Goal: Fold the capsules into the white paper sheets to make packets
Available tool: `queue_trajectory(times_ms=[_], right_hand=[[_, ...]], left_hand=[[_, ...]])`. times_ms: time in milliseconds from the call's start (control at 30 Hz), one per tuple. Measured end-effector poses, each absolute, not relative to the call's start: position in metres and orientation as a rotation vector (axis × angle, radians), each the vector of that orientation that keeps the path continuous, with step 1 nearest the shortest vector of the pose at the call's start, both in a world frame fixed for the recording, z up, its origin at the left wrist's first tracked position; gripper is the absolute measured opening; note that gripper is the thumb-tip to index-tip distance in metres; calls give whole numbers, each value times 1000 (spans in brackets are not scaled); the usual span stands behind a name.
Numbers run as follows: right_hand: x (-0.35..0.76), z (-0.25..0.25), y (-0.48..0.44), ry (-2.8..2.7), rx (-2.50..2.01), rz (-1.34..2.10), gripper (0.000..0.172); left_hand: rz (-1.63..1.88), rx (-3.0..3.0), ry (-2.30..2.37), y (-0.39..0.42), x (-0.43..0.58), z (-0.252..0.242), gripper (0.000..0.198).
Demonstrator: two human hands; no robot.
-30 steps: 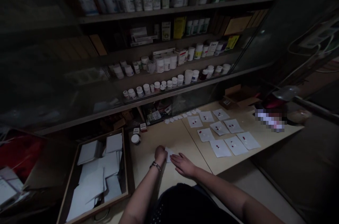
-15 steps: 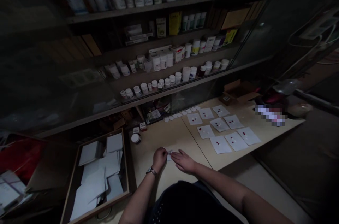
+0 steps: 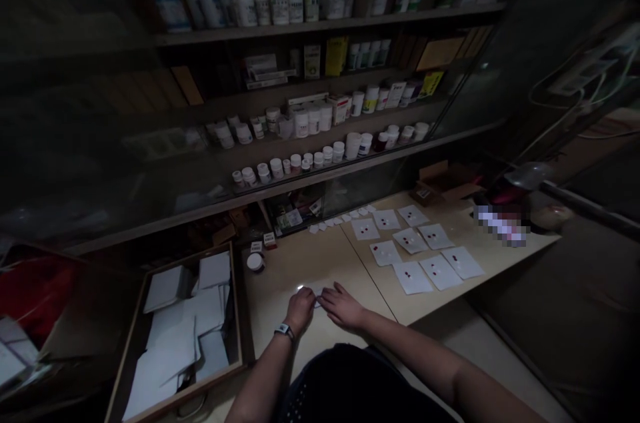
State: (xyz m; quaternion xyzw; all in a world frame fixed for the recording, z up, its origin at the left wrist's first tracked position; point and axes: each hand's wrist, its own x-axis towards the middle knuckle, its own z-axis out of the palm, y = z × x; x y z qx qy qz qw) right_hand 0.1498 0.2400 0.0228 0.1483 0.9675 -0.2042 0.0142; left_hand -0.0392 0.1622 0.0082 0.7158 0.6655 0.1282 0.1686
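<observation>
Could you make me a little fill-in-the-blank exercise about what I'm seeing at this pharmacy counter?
1. A ____ scrap of paper lies between the left hand and right hand.
2. The wristwatch is on the person's ____ wrist.
3. The sheets of paper on the counter carry small ____ items.
4. The medicine bottles stand on shelves behind ____.

Missing words: white; left; red; glass.

Paper slip (image 3: 317, 301) — mostly behind fingers (image 3: 338, 296)

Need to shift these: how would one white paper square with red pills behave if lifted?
The white paper square looks thin, so it would probably sag when lifted. The small red pills lie loose on top and could likely roll off if it tilts.
</observation>
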Motion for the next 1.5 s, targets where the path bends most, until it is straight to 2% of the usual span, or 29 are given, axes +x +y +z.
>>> queue_trajectory(times_ms=[167,433,767,1000,1233,1500], right_hand=[[155,18,238,3015,497,-632,45],[159,12,235,3012,576,-583,41],[157,14,239,3008,624,-538,36],[155,17,237,3013,650,-563,37],[152,19,221,3014,962,-704,47],[142,16,203,2923,739,-790,66]], left_hand=[[365,2098,1815,149,-42,6,24],[364,2113,1791,129,-38,-1,42],[326,2125,1763,130,-37,4,39],[316,2110,1762,127,-35,4,46],[289,2068,1771,130,-28,5,52],[261,2121,1725,131,-27,2,64]])
